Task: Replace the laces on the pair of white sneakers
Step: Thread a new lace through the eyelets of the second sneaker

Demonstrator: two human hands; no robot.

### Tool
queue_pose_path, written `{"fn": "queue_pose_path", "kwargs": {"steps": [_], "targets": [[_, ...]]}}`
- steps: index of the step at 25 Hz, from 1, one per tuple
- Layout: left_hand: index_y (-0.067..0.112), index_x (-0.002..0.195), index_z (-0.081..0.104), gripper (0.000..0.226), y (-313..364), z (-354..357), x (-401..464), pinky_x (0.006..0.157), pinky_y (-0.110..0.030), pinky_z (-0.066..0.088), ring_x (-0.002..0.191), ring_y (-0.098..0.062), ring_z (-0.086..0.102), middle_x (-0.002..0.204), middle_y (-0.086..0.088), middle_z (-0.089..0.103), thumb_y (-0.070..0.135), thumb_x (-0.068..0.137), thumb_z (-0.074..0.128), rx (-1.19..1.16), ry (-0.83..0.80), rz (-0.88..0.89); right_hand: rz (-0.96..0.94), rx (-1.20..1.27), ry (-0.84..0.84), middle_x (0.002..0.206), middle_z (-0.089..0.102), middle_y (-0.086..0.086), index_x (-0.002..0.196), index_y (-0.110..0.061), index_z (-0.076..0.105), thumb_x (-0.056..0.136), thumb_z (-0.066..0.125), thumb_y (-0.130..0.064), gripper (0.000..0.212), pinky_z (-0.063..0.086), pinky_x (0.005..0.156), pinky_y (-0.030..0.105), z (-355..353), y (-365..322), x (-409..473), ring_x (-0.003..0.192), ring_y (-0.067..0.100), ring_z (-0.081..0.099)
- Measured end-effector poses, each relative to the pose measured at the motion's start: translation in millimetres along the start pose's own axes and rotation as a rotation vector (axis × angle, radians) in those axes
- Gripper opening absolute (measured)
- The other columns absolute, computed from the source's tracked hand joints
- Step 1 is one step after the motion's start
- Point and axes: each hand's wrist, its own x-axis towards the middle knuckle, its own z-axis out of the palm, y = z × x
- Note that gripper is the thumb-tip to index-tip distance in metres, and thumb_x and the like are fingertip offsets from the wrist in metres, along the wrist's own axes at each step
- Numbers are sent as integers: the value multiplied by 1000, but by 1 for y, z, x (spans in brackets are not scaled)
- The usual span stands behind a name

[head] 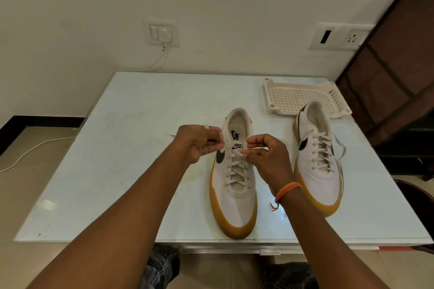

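1. the near sneaker (234, 185) lies on the glass table (117, 171) straight ahead of the person, its long axis running away from them, toe at the table's near edge and heel opening towards the wall.
2. both hands meet over its top eyelets. the left hand (199, 142) sits at the shoe's left side with fingers curled, pinching a lace end (207, 126) that sticks up above the knuckles.
3. the right hand (267, 150) sits at the shoe's right side, thumb and fingers pinching the lace (237, 155) where it crosses just below the tongue label.
4. the two hands are about equally near the top eyelets, so my guess is that the coming move is a pull or a thread across the shoe's width, at right angles to its long axis.
5. the second sneaker (317, 159) stands well to the right, already laced, its loose ends trailing on the far side; a plastic tray (288, 98) lies just behind its heel.
6. hard to make out: whether the lace is going in or coming out, which eyelet it passes through, and the fingertips themselves, hidden behind the knuckles. a pale strip left of the left hand may be more lace.
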Motion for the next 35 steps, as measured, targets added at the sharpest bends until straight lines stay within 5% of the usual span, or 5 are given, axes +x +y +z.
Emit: {"fn": "queue_pose_path", "kwargs": {"steps": [7, 12, 18, 28, 35], "targets": [[0, 90, 70, 17, 11, -14, 2, 67, -27, 61, 75, -23, 72, 88, -16, 73, -12, 78, 70, 12, 49, 159, -323, -436, 66, 111, 54, 2, 110, -17, 67, 77, 61, 16, 47, 43, 72, 6, 0, 2, 3, 91, 10, 54], [0, 91, 70, 19, 9, -12, 6, 65, -24, 59, 75, -22, 71, 89, -16, 73, -12, 77, 70, -35, 56, 174, -551, -868, -80, 120, 55, 11, 107, -21, 73, 76, 75, 0, 38, 55, 76, 44, -4, 14, 12, 96, 29, 58], [-1, 92, 69, 17, 3, -16, 13, 64, -24, 59, 73, -21, 70, 88, -16, 71, -11, 79, 70, -128, 103, 116, -404, -478, -135, 106, 50, -2, 97, -20, 72, 82, 75, -16, 16, 42, 73, 5, -14, 7, 13, 91, -3, 55], [-2, 86, 67, 12, -1, -8, 12, 61, -23, 60, 75, -23, 68, 86, -16, 69, -12, 81, 68, -82, 70, 107, -361, -712, 103, 99, 51, 9, 80, -6, 62, 83, 71, -4, 10, 55, 65, 32, 15, 11, -17, 72, 20, 57], [2, 88, 64, 11, -1, -6, 17, 59, -21, 58, 71, -18, 65, 83, -13, 66, -8, 85, 66, -70, 24, 38, -17, -391, -29, 111, 49, 8, 77, -24, 64, 91, 63, -11, 19, 48, 81, 22, 0, 25, 3, 87, 16, 58]]}}
